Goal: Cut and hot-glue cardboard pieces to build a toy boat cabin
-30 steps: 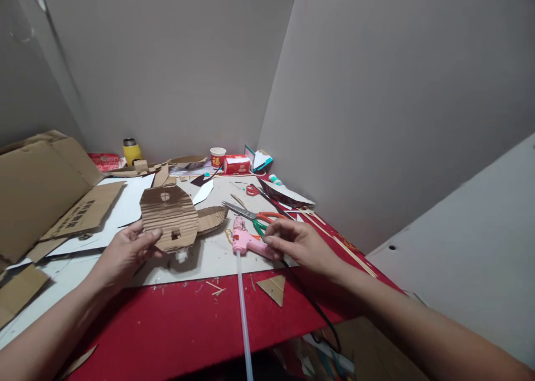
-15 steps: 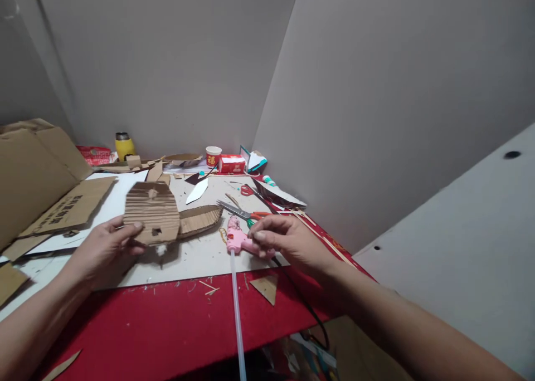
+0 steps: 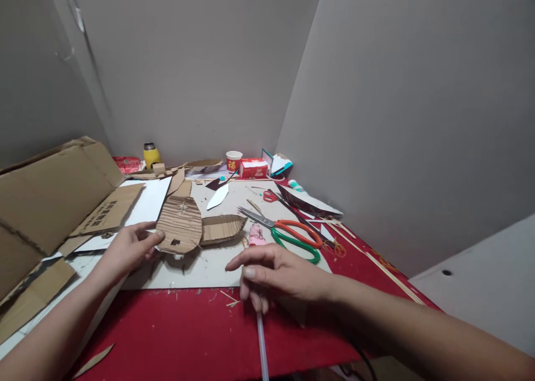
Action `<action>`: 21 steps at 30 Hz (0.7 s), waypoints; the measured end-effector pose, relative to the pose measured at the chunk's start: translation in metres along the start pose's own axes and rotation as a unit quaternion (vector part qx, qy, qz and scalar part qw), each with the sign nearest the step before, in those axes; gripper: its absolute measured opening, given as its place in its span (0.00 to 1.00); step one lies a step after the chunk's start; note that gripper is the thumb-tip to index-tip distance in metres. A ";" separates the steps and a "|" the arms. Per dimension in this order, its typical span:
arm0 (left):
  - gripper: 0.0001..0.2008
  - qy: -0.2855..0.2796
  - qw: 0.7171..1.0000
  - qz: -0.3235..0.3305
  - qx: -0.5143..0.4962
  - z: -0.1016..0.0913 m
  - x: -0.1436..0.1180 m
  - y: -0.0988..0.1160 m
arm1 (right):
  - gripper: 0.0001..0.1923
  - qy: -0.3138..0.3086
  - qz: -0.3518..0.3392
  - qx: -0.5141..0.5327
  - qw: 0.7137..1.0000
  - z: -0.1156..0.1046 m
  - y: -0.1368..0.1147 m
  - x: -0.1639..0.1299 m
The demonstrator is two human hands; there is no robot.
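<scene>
Under the right hand (image 3: 280, 275), fingers curled, a pink glue gun (image 3: 256, 235) is mostly hidden; grip unclear. Left hand (image 3: 129, 247) pinches a corrugated, rounded cardboard piece (image 3: 180, 224).

Dim, even indoor light; soft shadows, sharp focus, wide-angle edge stretching.

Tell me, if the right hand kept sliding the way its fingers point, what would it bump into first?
The right hand points left across the table. Probably the cardboard piece that the left hand holds, though depth is hard to judge; it may pass in front of it.
</scene>
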State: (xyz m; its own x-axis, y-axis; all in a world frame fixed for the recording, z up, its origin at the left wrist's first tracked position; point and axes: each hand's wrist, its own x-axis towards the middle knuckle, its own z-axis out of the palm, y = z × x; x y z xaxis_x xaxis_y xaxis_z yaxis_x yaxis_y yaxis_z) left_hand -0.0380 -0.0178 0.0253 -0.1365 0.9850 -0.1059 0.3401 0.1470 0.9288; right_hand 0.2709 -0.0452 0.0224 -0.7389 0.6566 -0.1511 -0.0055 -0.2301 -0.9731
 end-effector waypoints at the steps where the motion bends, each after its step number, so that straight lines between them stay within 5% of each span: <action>1: 0.33 0.006 1.000 -0.001 0.009 -0.004 0.000 0.001 | 0.19 -0.007 0.004 0.004 1.000 0.002 0.001 0.001; 4: 0.35 0.024 0.997 0.013 0.067 -0.012 -0.004 0.005 | 0.21 -0.020 0.010 0.016 1.000 0.004 0.004 0.002; 9: 0.22 0.230 0.937 0.186 0.187 -0.005 -0.030 0.018 | 0.24 -0.061 0.000 0.030 0.998 0.002 0.004 -0.002; 10: 0.20 0.234 0.932 0.210 0.179 0.000 -0.037 0.020 | 0.25 -0.078 -0.004 0.033 0.996 0.002 0.002 -0.004; 11: 0.19 0.198 0.942 0.220 0.160 0.006 -0.045 0.022 | 0.26 -0.097 -0.006 0.035 0.995 0.003 0.000 -0.006; 14: 0.16 -0.029 0.975 0.199 0.096 0.029 -0.065 0.028 | 0.28 -0.155 -0.002 0.035 0.987 0.008 -0.003 -0.010; 16: 0.15 -0.149 0.975 0.159 0.048 0.043 -0.075 0.031 | 0.30 -0.186 0.007 0.039 0.982 0.009 -0.002 -0.011; 21: 0.10 -0.202 0.971 0.125 0.030 0.057 -0.085 0.040 | 0.34 -0.217 0.002 0.077 0.973 0.006 0.008 -0.008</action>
State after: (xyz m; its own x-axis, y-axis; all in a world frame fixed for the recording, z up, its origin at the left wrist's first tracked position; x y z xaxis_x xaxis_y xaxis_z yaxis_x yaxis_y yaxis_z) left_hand 0.0402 -0.0906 0.0514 0.3302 0.9437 -0.0211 0.3699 -0.1088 0.9227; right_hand 0.2728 -0.0569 0.0174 -0.9538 0.2984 -0.0357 -0.0777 -0.3598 -0.9298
